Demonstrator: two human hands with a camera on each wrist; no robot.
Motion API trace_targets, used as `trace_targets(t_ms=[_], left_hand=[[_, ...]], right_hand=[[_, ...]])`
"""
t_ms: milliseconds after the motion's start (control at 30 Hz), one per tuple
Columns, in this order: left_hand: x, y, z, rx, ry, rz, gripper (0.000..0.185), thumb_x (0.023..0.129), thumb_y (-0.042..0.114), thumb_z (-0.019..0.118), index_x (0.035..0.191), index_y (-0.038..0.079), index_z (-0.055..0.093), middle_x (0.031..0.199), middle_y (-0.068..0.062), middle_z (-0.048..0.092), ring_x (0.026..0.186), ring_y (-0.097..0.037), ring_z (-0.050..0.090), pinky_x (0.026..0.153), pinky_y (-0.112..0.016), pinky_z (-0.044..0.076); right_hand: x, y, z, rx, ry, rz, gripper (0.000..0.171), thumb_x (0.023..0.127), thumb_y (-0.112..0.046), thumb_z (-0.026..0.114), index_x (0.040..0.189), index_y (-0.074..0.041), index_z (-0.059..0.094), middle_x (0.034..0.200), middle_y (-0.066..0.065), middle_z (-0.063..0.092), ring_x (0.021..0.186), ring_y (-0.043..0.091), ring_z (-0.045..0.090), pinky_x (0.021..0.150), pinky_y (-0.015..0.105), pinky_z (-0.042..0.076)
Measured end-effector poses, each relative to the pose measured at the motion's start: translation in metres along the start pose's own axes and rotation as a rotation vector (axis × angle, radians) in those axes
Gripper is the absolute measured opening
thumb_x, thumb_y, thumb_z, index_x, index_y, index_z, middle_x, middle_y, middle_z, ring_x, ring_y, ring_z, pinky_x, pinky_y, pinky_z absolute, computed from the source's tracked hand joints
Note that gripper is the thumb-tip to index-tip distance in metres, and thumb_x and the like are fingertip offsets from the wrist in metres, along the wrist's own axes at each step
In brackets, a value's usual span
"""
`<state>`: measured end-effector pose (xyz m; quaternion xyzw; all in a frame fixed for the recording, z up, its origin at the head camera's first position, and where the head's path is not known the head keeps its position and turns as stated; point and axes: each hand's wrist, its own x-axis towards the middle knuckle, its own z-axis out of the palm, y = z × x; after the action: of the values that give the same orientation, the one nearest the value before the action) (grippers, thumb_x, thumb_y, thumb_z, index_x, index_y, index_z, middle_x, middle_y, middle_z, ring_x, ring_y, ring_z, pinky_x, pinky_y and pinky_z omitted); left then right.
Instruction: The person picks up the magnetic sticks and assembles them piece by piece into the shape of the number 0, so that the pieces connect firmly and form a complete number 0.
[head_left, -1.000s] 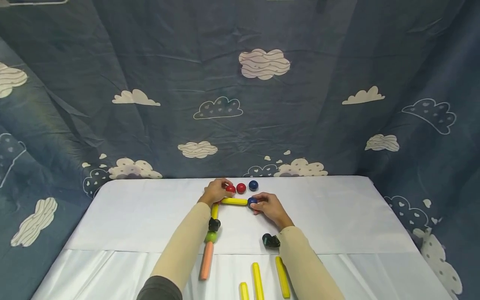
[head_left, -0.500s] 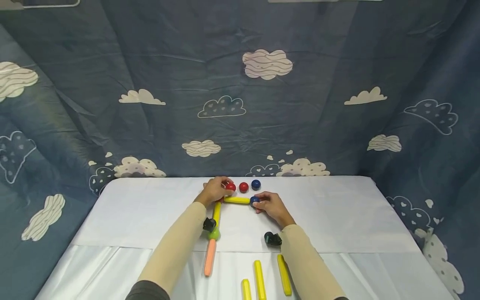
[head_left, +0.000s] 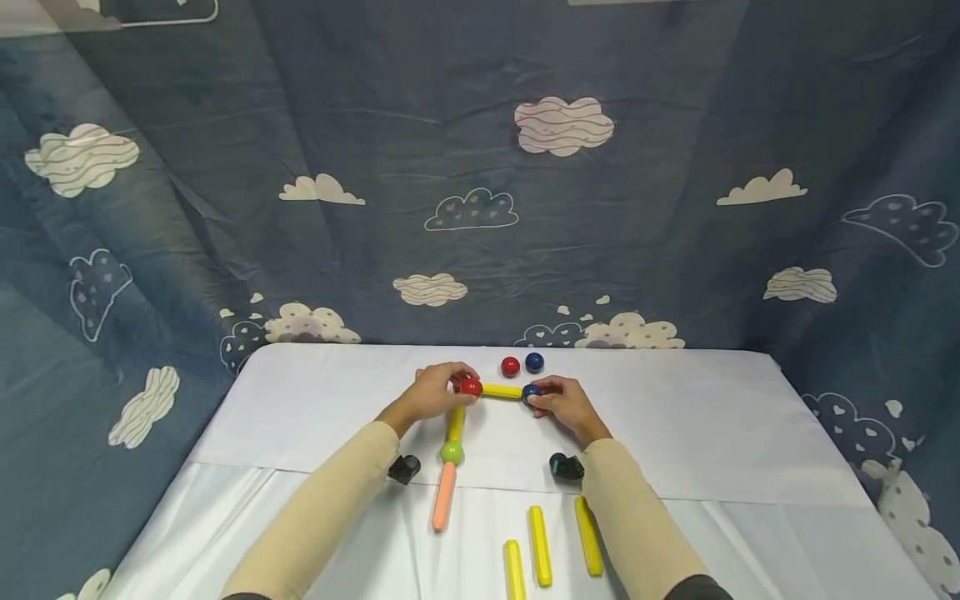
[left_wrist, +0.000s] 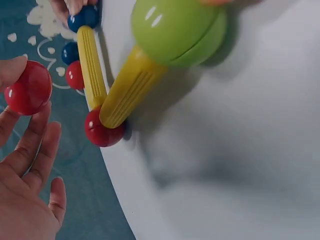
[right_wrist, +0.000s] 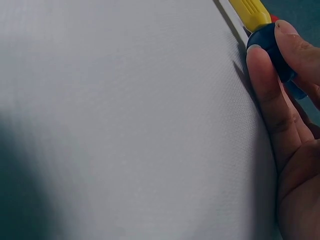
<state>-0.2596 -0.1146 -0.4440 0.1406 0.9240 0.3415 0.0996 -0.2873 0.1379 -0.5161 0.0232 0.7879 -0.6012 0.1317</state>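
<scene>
My left hand (head_left: pixel 433 393) holds a glossy red ball (left_wrist: pixel 28 87) between thumb and fingertips, raised off the table in the left wrist view. Below it lies a joined chain. Its corner is a second red ball (left_wrist: pixel 102 129), hidden behind the hand and held ball in the head view. One yellow rod (head_left: pixel 501 391) runs from that corner to a dark blue ball (right_wrist: pixel 270 47), which my right hand (head_left: pixel 568 407) pinches between thumb and finger. The other yellow rod (head_left: pixel 456 423) leads to a green ball (head_left: pixel 452 452), followed by an orange rod (head_left: pixel 443 497).
Behind the chain, a loose red ball (head_left: pixel 510 367) and a loose blue ball (head_left: pixel 534 362) sit near the far table edge. Several yellow rods (head_left: pixel 540 546) lie at the front by my right forearm. A cloud-printed curtain (head_left: pixel 480 275) surrounds the white-covered table (head_left: pixel 712 433).
The left hand has drawn its red ball up and away from the loose red ball, towards the chain's corner. My right hand stays on the blue ball. The head view has shifted.
</scene>
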Motion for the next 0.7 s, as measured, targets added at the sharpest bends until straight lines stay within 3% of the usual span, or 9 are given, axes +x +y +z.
trace_targets(t_ms=[133, 233, 367, 467, 600, 700], left_hand=[[-0.018, 0.003, 0.001, -0.019, -0.021, 0.015, 0.032, 0.083, 0.025, 0.076, 0.112, 0.016, 0.064, 0.093, 0.006, 0.062, 0.096, -0.018, 0.056, 0.091, -0.045, 0.029], [-0.035, 0.003, 0.001, -0.047, -0.041, 0.038, 0.031, 0.083, 0.026, 0.076, 0.110, 0.017, 0.064, 0.093, 0.006, 0.061, 0.094, -0.015, 0.055, 0.090, -0.042, 0.036], [-0.060, 0.001, 0.001, -0.093, -0.082, 0.089, 0.031, 0.083, 0.024, 0.076, 0.109, 0.015, 0.064, 0.093, 0.006, 0.061, 0.090, -0.014, 0.055, 0.082, -0.036, 0.046], [-0.078, -0.003, 0.001, -0.121, -0.104, 0.117, 0.030, 0.083, 0.023, 0.077, 0.109, 0.014, 0.064, 0.092, 0.006, 0.062, 0.086, -0.013, 0.056, 0.079, -0.032, 0.047], [-0.099, -0.010, 0.004, -0.157, -0.137, 0.116, 0.031, 0.082, 0.024, 0.077, 0.108, 0.013, 0.065, 0.090, 0.006, 0.061, 0.080, -0.012, 0.055, 0.072, -0.027, 0.047], [-0.111, -0.014, 0.008, -0.182, -0.198, 0.102, 0.029, 0.081, 0.023, 0.078, 0.106, 0.015, 0.066, 0.090, 0.006, 0.060, 0.074, -0.010, 0.053, 0.065, -0.023, 0.045]], right_hand=[[0.002, 0.000, -0.002, -0.022, 0.009, 0.011, 0.039, 0.086, -0.004, 0.071, 0.122, 0.004, 0.059, 0.112, 0.020, 0.059, 0.071, 0.015, 0.062, 0.070, 0.026, 0.054], [0.002, -0.001, -0.001, -0.020, 0.005, 0.017, 0.039, 0.087, -0.004, 0.070, 0.123, 0.003, 0.058, 0.114, 0.021, 0.059, 0.072, 0.015, 0.062, 0.071, 0.026, 0.054], [0.000, 0.000, 0.000, -0.016, -0.004, 0.019, 0.039, 0.087, -0.005, 0.070, 0.123, 0.004, 0.057, 0.115, 0.022, 0.060, 0.072, 0.015, 0.062, 0.071, 0.026, 0.054], [-0.001, 0.000, 0.001, -0.019, -0.003, 0.018, 0.039, 0.087, -0.005, 0.070, 0.123, 0.004, 0.058, 0.113, 0.021, 0.059, 0.071, 0.014, 0.062, 0.070, 0.026, 0.054], [0.000, -0.001, 0.000, -0.029, -0.001, 0.024, 0.039, 0.087, -0.006, 0.071, 0.123, 0.003, 0.058, 0.114, 0.021, 0.060, 0.071, 0.014, 0.062, 0.070, 0.025, 0.054], [0.002, -0.001, -0.003, -0.039, -0.008, 0.028, 0.040, 0.087, -0.007, 0.071, 0.124, 0.002, 0.057, 0.115, 0.021, 0.059, 0.072, 0.014, 0.062, 0.071, 0.023, 0.053]])
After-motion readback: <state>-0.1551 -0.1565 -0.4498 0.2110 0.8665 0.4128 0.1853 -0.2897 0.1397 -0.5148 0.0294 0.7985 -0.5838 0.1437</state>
